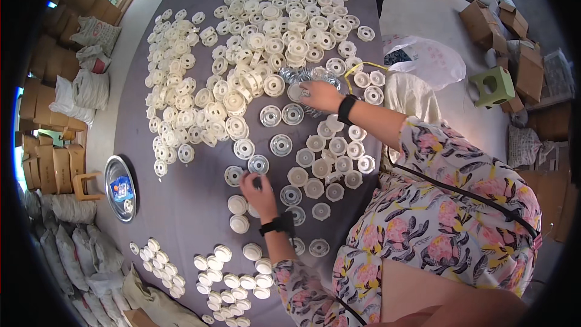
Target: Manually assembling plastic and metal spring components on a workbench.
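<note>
A big heap of round plastic parts (pixel 242 66) covers the tabletop's (pixel 181 206) far half; single discs (pixel 327 163) lie spread toward the right edge — the right hand (pixel 318 95) behind them, the left hand (pixel 257 189) to their left. Capped pieces (pixel 233 281) cluster along the near edge — a metal bowl (pixel 120 188) sits at the left edge

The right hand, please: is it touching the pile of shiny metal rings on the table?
Touching. The head view shows the right hand resting on the pile of shiny metal rings, its fingers overlapping them with no gap visible.

Left hand (pixel 256 186) near, right hand (pixel 319 95) outstretched.
</note>
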A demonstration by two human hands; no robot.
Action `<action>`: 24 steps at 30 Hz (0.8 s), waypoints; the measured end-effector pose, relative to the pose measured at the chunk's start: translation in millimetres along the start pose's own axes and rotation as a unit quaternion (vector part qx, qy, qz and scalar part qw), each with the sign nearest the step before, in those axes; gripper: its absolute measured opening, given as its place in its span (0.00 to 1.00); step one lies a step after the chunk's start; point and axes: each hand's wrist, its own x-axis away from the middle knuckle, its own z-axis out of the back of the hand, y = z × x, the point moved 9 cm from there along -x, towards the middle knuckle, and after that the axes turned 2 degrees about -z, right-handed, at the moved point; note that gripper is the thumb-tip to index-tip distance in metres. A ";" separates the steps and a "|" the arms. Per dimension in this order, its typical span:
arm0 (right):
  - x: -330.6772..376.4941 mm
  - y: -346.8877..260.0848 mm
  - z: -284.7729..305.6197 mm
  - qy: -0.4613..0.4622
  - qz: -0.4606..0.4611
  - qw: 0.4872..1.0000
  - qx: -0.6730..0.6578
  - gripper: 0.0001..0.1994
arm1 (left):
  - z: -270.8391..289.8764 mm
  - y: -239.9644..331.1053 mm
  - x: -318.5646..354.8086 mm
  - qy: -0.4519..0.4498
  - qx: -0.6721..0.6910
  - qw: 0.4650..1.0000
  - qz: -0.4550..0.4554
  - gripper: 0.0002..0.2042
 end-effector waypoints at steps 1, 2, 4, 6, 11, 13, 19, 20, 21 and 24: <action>-8.2 -0.1 -14.4 -0.035 -0.023 0.999 0.022 0.21 | -0.8 8.2 -1.5 0.003 -0.004 1.000 -0.001 0.08; -13.9 0.9 -20.8 -0.069 -0.049 0.995 0.048 0.22 | -16.0 17.2 -6.7 -0.031 0.029 0.999 0.001 0.09; -15.1 -11.9 -24.7 -0.070 -0.033 0.997 -0.001 0.21 | -40.2 29.2 -22.4 -0.068 0.064 0.996 0.002 0.10; -12.8 -4.0 -20.7 -0.070 -0.028 0.996 -0.044 0.21 | -75.9 51.3 -43.4 -0.101 0.059 0.992 -0.039 0.10; -2.2 28.3 -2.9 -0.059 -0.094 0.964 -0.243 0.22 | -154.2 89.3 -106.1 -0.118 -0.006 0.984 -0.134 0.15; 3.9 43.0 -4.4 -0.020 -0.081 0.952 -0.294 0.19 | -176.5 101.6 -124.9 -0.126 -0.056 0.982 -0.127 0.18; 45.1 65.0 0.5 -0.075 -0.265 0.817 -0.508 0.15 | -220.8 99.2 -137.7 -0.204 -0.209 0.955 -0.046 0.25; 48.5 65.6 -2.0 -0.085 -0.269 0.806 -0.520 0.15 | -218.8 90.0 -134.3 -0.208 -0.215 0.953 -0.045 0.25; 52.1 66.4 -3.2 -0.090 -0.275 0.807 -0.514 0.15 | -207.4 87.9 -130.6 -0.170 -0.151 0.971 -0.068 0.26; 64.4 67.4 0.6 -0.075 -0.266 0.797 -0.537 0.15 | -174.3 88.9 -112.6 -0.116 -0.059 0.989 -0.074 0.27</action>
